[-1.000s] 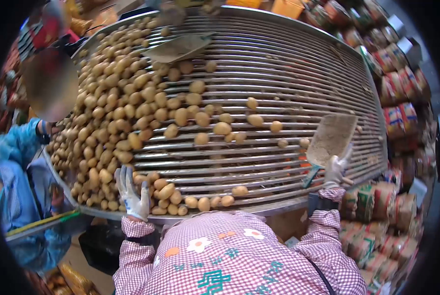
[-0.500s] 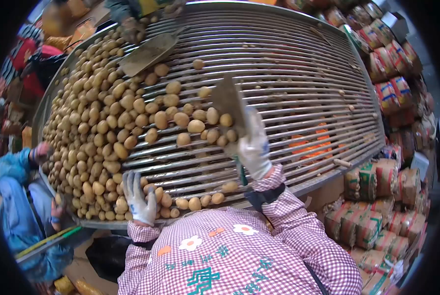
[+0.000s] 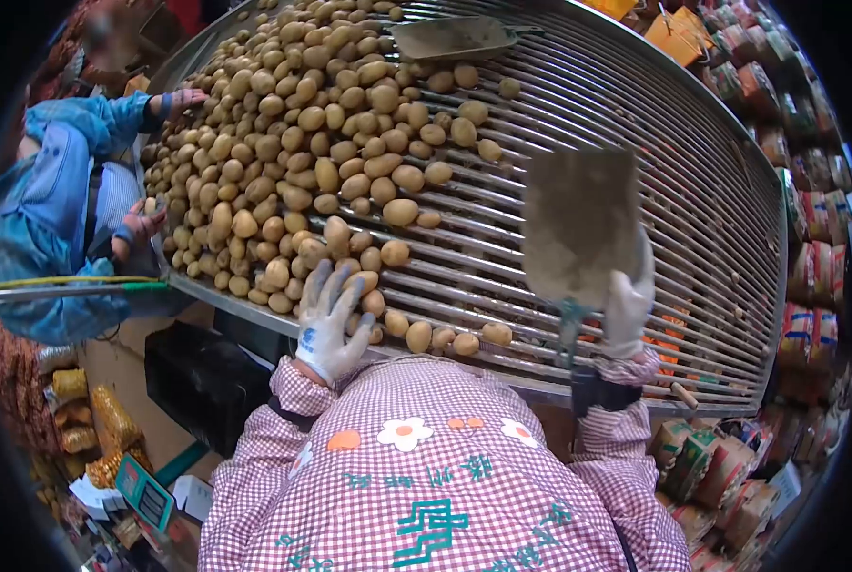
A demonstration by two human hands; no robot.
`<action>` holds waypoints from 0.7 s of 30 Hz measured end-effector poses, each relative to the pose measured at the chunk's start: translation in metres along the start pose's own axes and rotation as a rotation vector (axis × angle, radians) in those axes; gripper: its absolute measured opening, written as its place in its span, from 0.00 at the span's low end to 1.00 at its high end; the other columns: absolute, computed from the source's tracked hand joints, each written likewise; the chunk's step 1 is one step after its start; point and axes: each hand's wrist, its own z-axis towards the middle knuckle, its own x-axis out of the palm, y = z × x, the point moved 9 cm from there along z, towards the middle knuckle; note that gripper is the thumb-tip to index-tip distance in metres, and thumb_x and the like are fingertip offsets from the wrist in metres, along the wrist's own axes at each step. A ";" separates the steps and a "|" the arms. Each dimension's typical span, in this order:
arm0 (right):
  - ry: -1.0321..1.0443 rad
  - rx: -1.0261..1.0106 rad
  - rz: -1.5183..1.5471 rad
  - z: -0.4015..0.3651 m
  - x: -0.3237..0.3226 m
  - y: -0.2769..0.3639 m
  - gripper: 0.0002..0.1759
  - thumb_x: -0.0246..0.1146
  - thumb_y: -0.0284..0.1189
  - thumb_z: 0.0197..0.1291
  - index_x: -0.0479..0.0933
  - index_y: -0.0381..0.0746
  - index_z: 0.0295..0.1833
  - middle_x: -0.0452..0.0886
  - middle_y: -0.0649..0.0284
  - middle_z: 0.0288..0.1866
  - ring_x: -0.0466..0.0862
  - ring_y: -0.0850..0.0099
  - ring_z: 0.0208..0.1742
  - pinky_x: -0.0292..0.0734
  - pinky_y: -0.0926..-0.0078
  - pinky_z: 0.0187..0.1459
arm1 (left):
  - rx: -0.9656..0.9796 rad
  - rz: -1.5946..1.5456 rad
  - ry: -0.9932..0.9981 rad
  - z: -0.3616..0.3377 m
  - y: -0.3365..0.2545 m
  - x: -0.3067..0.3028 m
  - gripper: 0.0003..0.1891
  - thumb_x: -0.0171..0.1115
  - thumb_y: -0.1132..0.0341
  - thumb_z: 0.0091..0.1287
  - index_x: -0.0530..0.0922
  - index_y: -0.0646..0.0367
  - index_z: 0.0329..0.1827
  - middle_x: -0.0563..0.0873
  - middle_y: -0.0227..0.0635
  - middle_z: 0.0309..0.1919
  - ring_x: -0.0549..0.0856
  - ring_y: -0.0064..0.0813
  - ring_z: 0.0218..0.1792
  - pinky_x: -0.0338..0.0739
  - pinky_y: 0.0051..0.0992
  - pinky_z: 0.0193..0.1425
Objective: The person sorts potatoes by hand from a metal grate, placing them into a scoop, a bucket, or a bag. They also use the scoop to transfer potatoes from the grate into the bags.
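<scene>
My left hand [image 3: 331, 334], in a white glove with grey fingertips, rests with fingers spread on potatoes [image 3: 273, 153] at the near edge of a slatted metal table [image 3: 502, 214]. My right hand [image 3: 628, 310], gloved too, grips a flat metal scoop [image 3: 578, 224] by its right edge, the thumb on its face and the other fingers hidden behind. The scoop's dull, dirty pan faces me above the bars, and its green handle points down toward my wrist. No potatoes lie on it. A short row of potatoes [image 3: 442, 337] sits right of my left hand.
A second scoop [image 3: 455, 38] lies at the far side beside the heap. On the left, a person in blue sleeves [image 3: 102, 119] has one hand on the potatoes. Packed bags [image 3: 812, 276] are stacked right of the table. A black bag [image 3: 207, 377] stands below its left edge.
My right hand has swung the scoop right, away from the potatoes, and its pan now shows broadside. My left hand stays on the near potatoes. The view has turned; the far worker's hand is out of sight.
</scene>
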 end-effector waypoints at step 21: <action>0.065 0.662 0.139 -0.113 -0.209 -0.078 0.36 0.63 0.25 0.62 0.65 0.32 0.77 0.79 0.55 0.68 0.83 0.64 0.64 0.79 0.67 0.66 | 0.403 0.073 0.463 0.028 -0.130 0.146 0.19 0.65 0.55 0.68 0.81 0.47 0.60 0.76 0.46 0.69 0.69 0.49 0.77 0.46 0.63 0.84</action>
